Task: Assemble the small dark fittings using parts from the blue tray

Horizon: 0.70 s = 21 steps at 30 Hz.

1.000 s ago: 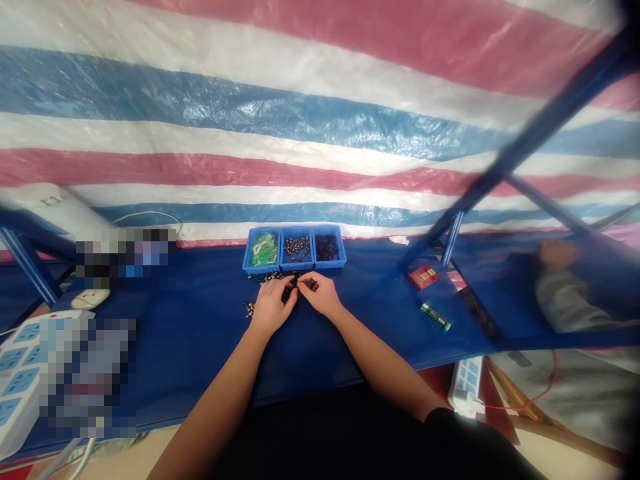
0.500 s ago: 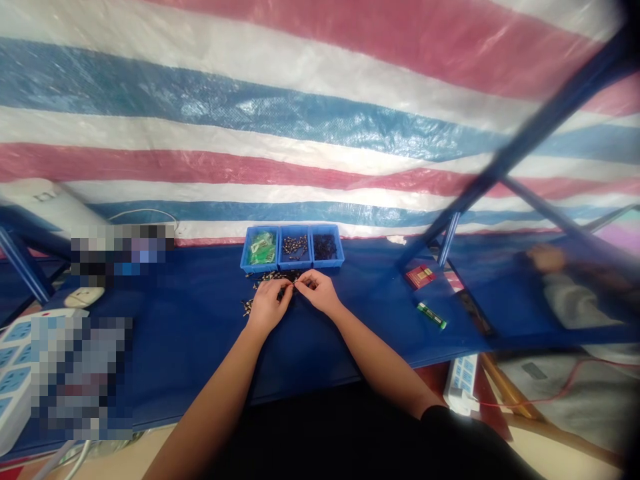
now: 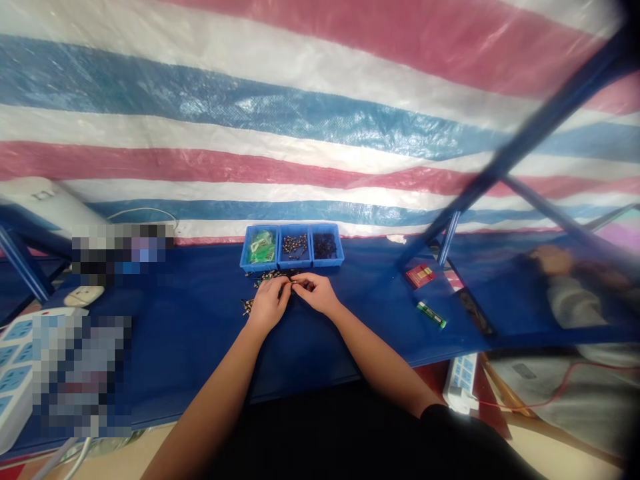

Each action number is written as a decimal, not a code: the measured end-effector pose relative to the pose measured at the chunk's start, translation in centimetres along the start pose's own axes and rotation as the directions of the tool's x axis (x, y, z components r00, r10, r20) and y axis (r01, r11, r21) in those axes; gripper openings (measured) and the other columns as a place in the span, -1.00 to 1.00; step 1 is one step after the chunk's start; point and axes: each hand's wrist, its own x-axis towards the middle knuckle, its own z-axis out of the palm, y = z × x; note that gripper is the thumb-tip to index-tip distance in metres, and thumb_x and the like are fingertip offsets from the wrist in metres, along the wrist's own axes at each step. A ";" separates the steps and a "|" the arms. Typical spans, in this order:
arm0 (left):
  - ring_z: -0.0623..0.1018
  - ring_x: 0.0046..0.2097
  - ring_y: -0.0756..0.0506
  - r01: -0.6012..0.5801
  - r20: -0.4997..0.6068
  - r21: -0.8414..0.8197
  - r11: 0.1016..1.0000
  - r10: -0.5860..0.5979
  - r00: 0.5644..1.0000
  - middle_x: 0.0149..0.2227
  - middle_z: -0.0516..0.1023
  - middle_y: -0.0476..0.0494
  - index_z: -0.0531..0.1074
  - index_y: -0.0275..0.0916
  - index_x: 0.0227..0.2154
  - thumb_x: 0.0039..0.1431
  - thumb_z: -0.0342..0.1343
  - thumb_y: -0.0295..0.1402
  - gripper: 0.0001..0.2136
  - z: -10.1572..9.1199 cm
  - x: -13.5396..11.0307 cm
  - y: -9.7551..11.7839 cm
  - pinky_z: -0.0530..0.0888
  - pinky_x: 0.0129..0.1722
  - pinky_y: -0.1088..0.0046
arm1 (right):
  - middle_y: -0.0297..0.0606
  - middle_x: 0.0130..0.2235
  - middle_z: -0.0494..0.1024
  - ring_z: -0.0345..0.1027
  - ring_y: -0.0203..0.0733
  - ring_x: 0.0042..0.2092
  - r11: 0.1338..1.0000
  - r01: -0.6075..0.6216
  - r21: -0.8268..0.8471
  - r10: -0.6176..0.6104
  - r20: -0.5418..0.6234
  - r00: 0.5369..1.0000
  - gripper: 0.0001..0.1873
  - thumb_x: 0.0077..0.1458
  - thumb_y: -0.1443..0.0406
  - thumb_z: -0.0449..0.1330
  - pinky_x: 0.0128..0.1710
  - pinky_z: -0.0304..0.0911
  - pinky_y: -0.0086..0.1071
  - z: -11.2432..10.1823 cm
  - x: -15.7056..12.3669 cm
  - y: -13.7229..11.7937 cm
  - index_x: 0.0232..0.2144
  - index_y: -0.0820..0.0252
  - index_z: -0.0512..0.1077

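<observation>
My left hand (image 3: 270, 300) and my right hand (image 3: 315, 291) meet fingertip to fingertip over the blue table, both pinched closed. Whatever sits between the fingertips is too small to name. Behind and left of my hands lies a loose pile of small black and brass-coloured parts (image 3: 249, 306), partly covered by my fingers. Just beyond it stand three joined blue bins. The left bin (image 3: 245, 261) holds green and clear pieces, the middle bin (image 3: 295, 265) small metallic parts, and the right bin (image 3: 328, 263) small black parts.
A red box (image 3: 420, 275) and a green tube (image 3: 431, 315) lie to the right. White power strips (image 3: 15, 373) are at the left and below the right edge. Blue frame bars (image 3: 465, 190) slant past the right side. Another person's hand (image 3: 553, 259) shows at far right.
My fingertips have shifted slightly, with the right fingers a little lower and more curled. The other person's hand at far right has moved a little. The bins stay put.
</observation>
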 end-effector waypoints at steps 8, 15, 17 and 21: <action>0.48 -0.16 -0.18 0.011 0.043 0.030 0.999 -0.012 0.999 -0.17 0.54 -0.19 0.37 -0.20 -0.13 0.34 -0.13 -0.29 -0.79 0.0 0.1 -0.1 0.40 -0.08 0.25 | -0.25 -0.26 0.64 0.46 -0.22 -0.35 1.000 -0.007 -0.015 0.007 0.013 1.000 -0.71 0.08 0.16 0.22 -0.45 0.28 -0.40 -0.1 0.0 0.0 -0.17 0.15 0.56; 0.48 -0.17 -0.18 0.028 0.055 0.016 0.999 -0.029 0.998 -0.20 0.54 -0.19 0.37 -0.21 -0.17 0.34 -0.13 -0.29 -0.79 -0.2 0.1 0.1 0.41 -0.10 0.25 | -0.26 -0.26 0.63 0.45 -0.23 -0.35 1.000 0.009 -0.002 -0.009 0.017 1.000 -0.68 0.07 0.17 0.24 -0.44 0.30 -0.41 -0.1 -0.1 -0.1 -0.13 0.15 0.54; 0.48 -0.15 -0.18 0.039 0.048 0.010 0.999 -0.040 0.998 -0.18 0.54 -0.18 0.37 -0.20 -0.17 0.33 -0.11 -0.28 -0.80 -0.2 0.1 0.2 0.40 -0.09 0.24 | -0.25 -0.24 0.63 0.46 -0.22 -0.34 1.000 0.021 0.003 -0.021 0.008 1.000 -0.68 0.06 0.17 0.24 -0.43 0.30 -0.41 0.0 -0.1 -0.1 -0.13 0.15 0.54; 0.49 -0.11 -0.18 0.021 0.026 -0.010 1.000 -0.020 0.999 -0.12 0.54 -0.17 0.37 -0.19 -0.12 0.31 -0.06 -0.28 -0.81 -0.3 0.1 0.3 0.39 -0.05 0.24 | -0.25 -0.23 0.63 0.47 -0.20 -0.32 1.000 0.016 0.009 -0.016 -0.023 1.000 -0.71 0.09 0.18 0.22 -0.39 0.32 -0.39 0.1 0.0 0.1 -0.15 0.14 0.56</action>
